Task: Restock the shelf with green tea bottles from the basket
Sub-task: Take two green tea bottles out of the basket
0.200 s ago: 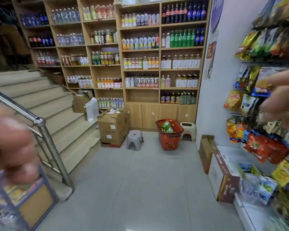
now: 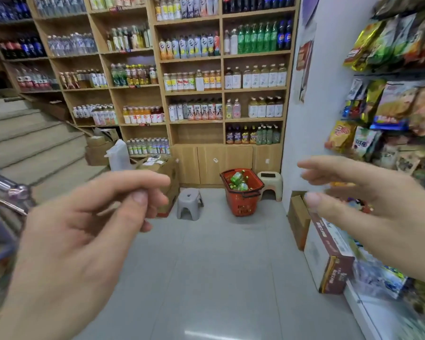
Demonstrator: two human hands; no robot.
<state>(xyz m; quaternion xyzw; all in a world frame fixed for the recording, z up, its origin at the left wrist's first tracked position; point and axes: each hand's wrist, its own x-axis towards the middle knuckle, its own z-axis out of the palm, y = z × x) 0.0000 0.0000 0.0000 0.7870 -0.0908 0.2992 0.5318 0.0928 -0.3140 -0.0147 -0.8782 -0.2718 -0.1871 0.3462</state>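
Your left hand point(image 2: 66, 241) is raised in front of you with nothing in its grip: the thumb and forefinger tips nearly meet, the other fingers curl loosely, and no object sits between them. Your right hand point(image 2: 378, 212) is also up and empty, its grip spread wide, fingers point(image 2: 329, 168) stretched toward the middle of the view and apart from the thumb. Neither hand touches anything.

The green tea bottles point(image 2: 238, 180) lie in one red basket point(image 2: 240, 200) on the floor point(image 2: 206, 266), well ahead of both hands, at the foot of the wooden shelf point(image 2: 221, 94). Several bottles lie piled on their sides; the exact count cannot be told from here. The basket's black handle hangs down over its front.

Two stools flank the basket: a grey stool point(image 2: 189, 203) to its left and a beige stool point(image 2: 270, 181) just beside it on the right, against the wall.

On the shelf, the lowest compartment at the right holds a row of bottles point(image 2: 253, 134), the right-hand few of them green. The compartment point(image 2: 196, 133) left of it is empty. Below both run closed cabinet doors point(image 2: 225, 163).

Cardboard boxes point(image 2: 162, 173) stand left of the grey stool, partly behind your left hand. One long box point(image 2: 329, 253) lies on the floor under your right hand, beside the snack rack point(image 2: 390, 94). Stairs point(image 2: 34, 143) rise at the left.
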